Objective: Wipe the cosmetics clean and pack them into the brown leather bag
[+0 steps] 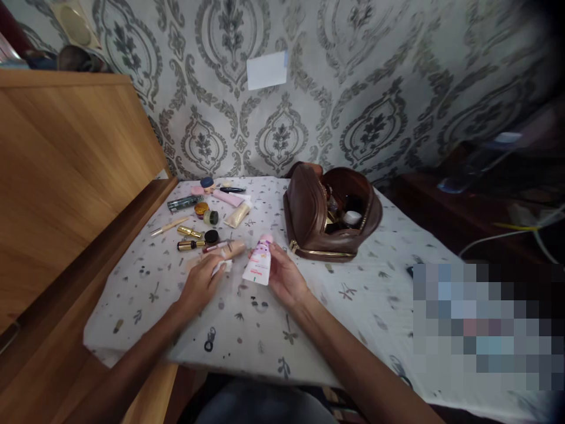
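My right hand [286, 275] is closed around a white and pink cosmetic tube [257, 265], its pink cap end pointing away from me. My left hand [200, 284] is closed low over the cloth on a pale tube with a white end [224, 267], mostly hidden under the fingers. Just beyond it lie a peach-coloured tube [233, 249] and a thin red lip pencil or gloss [212, 248]. A black round jar [212, 237] and gold-and-black lipstick [190, 244] are close by. To the right, an unzipped brown cosmetic bag [304, 209] holds several items, among them a white-lidded jar [352, 218].
At the back left lie a dark green cylinder [184, 202], an amber jar [202, 209], a pink tube [227, 198], a cream tube [238, 214] and a brush [169, 226]. A wooden panel [79, 165] borders the left; a patterned wall [309, 106] stands behind. Cables [498, 237] hang right.
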